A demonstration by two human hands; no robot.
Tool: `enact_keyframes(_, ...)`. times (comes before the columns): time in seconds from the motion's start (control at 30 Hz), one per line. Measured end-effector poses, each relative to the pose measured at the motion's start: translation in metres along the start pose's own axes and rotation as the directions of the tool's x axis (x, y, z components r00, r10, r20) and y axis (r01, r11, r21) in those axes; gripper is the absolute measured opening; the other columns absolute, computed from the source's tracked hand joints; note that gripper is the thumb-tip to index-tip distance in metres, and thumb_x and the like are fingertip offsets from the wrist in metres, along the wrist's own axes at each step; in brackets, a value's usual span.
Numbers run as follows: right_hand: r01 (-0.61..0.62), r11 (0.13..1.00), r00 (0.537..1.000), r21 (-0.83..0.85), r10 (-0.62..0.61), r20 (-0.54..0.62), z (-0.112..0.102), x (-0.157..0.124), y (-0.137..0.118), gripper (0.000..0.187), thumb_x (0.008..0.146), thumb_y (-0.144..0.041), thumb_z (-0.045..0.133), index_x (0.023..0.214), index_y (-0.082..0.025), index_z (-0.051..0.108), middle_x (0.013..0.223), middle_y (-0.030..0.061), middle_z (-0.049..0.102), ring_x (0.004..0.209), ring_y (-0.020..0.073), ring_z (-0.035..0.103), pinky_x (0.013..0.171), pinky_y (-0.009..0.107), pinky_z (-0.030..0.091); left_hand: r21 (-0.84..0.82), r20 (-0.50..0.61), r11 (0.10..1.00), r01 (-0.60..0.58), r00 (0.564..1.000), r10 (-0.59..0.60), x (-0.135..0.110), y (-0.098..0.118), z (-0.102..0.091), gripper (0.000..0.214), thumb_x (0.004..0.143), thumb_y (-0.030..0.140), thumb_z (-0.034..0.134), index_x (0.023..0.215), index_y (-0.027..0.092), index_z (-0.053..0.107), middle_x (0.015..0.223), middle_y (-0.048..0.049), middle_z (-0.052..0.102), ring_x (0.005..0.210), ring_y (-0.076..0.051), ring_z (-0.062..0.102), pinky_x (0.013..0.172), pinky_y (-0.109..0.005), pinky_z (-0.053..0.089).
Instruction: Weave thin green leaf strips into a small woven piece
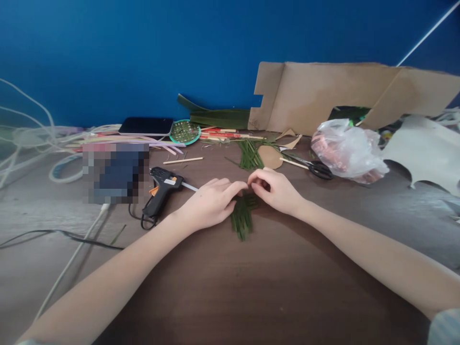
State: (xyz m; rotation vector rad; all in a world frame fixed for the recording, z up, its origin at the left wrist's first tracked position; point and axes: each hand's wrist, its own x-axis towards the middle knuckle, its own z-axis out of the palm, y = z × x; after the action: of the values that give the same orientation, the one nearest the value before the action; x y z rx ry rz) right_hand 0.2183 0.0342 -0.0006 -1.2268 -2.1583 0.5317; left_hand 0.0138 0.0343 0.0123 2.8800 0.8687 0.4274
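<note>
Tabletop (251,287) close-up: left hand (212,201) and right hand (276,189) meet, fingertips pinched on green leaf strips (242,220).
Likely light, limp, tearable; grip near the crossing.

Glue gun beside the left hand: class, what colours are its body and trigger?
The glue gun has a black body and an orange trigger, shown best in the head view.

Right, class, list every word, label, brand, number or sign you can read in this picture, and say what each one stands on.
None can be read.
On the glue gun: a small white label, too small to read.
On the red-and-white sticks: any print is blurred.
The pixelated patch hides whatever lies there.
On the green strips: no writing.
</note>
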Motion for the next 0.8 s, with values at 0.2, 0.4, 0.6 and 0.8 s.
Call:
enact_keyframes(0.2,-0.047,0.996,0.998,-0.082,0.050,0.036,0.0013,0.0011,-0.0019,0.013,0.078,-0.020,0.055,0.068,-0.020,0.048,0.055,-0.0034,0.041,0.061,0.0140,0.041,0.060,0.026,0.032,-0.024,0.001,1.000,0.012,1.000,-0.012,-0.0001,0.0011,-0.0013,0.034,0.081,0.015,0.054,0.113,0.018,0.043,0.096,-0.0029,0.063,0.088,-0.019,0.058,0.078,-0.032,0.045)
enact_keyframes(0.4,0.017,0.990,0.998,-0.142,-0.009,0.061,0.0032,0.0019,-0.0008,0.022,0.078,-0.019,0.056,0.062,-0.020,0.040,0.060,-0.0019,0.043,0.064,0.0145,0.039,0.062,0.027,0.031,-0.031,0.012,0.999,-0.012,1.000,0.012,0.0003,0.0020,-0.0009,0.032,0.083,0.014,0.050,0.114,0.017,0.044,0.100,-0.0045,0.063,0.092,-0.018,0.056,0.080,-0.031,0.045)
enact_keyframes(0.6,0.013,0.995,0.997,-0.099,-0.006,0.076,0.0004,0.0027,0.0010,0.027,0.081,-0.023,0.057,0.060,-0.019,0.041,0.061,-0.0013,0.044,0.065,0.0141,0.039,0.062,0.027,0.032,-0.005,0.031,1.000,-0.021,0.999,0.021,0.0000,0.0002,-0.0007,0.025,0.084,0.016,0.049,0.109,0.017,0.050,0.095,-0.0049,0.062,0.090,-0.018,0.056,0.080,-0.031,0.044)
enact_keyframes(0.8,-0.034,0.999,0.999,0.025,0.034,-0.003,0.0006,0.0028,-0.0006,0.027,0.083,-0.026,0.055,0.058,-0.019,0.046,0.060,-0.0013,0.049,0.063,0.0131,0.043,0.061,0.027,0.034,0.038,0.042,0.996,-0.084,0.996,0.082,0.0003,-0.0005,-0.0003,0.024,0.085,0.016,0.048,0.108,0.020,0.056,0.097,-0.0035,0.064,0.089,-0.018,0.054,0.079,-0.030,0.043)
